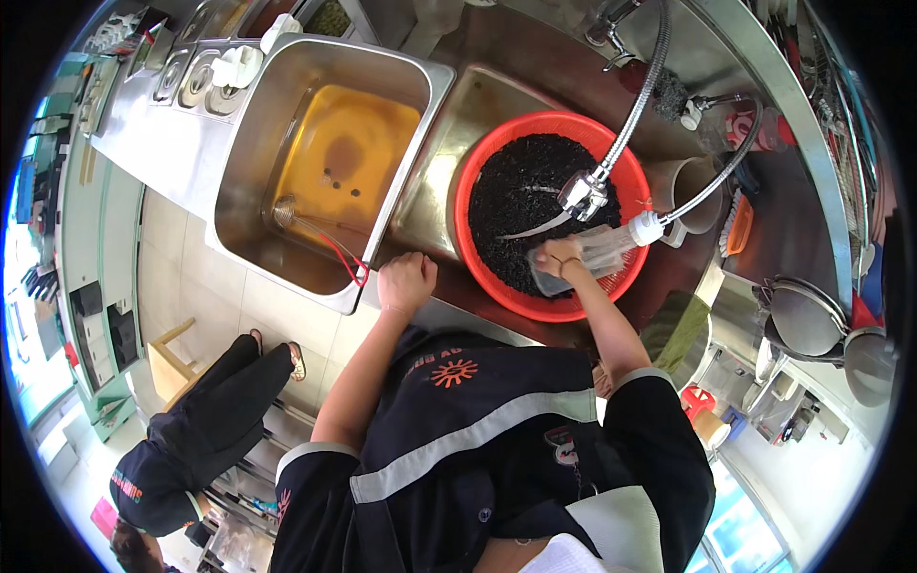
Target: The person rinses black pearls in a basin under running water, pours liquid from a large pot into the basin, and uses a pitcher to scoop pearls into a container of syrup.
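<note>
A red plastic colander (469, 276) stands in the steel sink and holds a mass of small black pieces (509, 186). My right hand (560, 258) reaches into the colander, closed around a clear plastic container, whose grip is partly hidden. A chrome faucet head (584, 195) hangs over the black pieces with water running from it. Beside it, a white spray nozzle (645, 228) on a second hose sends water over the container. My left hand (407, 281) is a loose fist at the sink's front edge, holding nothing visible, near the red handle of a whisk (347, 259).
A deep steel pan (247, 179) with amber liquid stands left of the sink. Right of the colander are a pitcher (695, 190) and an orange-backed scrub brush (738, 228). Another person (208, 401) is at the lower left. Strainers (806, 319) hang at the right.
</note>
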Demonstrator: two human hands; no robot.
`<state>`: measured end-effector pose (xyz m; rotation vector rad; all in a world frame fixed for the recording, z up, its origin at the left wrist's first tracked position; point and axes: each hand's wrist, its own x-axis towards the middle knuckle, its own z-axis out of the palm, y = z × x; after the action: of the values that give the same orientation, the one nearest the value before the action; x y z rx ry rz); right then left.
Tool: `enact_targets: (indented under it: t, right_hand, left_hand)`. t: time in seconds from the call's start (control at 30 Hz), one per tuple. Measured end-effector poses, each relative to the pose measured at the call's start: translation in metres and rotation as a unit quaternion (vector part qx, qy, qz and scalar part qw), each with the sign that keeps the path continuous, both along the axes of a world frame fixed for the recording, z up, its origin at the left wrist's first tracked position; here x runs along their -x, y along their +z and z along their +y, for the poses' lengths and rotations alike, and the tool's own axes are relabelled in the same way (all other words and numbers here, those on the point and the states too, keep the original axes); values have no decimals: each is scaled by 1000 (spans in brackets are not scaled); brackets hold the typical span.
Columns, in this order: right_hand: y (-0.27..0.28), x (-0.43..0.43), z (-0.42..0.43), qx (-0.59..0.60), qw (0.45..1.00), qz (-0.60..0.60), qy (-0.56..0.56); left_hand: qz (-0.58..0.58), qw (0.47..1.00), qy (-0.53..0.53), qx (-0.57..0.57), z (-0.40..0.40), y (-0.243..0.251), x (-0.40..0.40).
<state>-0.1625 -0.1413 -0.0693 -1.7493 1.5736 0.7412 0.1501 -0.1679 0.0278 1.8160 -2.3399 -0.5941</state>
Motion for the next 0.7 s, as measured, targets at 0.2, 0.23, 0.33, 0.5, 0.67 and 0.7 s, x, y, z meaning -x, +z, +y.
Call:
enact_targets:
  t: [0.2,0.23,0.33,0.5,0.67,0.7]
  right_hand:
    - [-73,2,-28,137,791,-385,-455]
    - [-73,1,-32,149,757,-392,-501]
    - [-60,5,-29,155,655,-369,-641]
    - [-72,45,38,137,314,-327,-881]
    - [-80,126,71,227,130,-288,-921]
    - [-75,137,62,266,164,-278,-908]
  left_hand:
    - [7,1000,-11,-5,-6,4,8]
    - [4,1000,-10,-5,-6,3,5]
    - [1,1000,-2,1,-3,2,2]
    - [24,1000,10,0,-3,3,4]
    - [21,1000,7,-14,-4,3,5]
    - [14,1000,8,-18,-4,3,6]
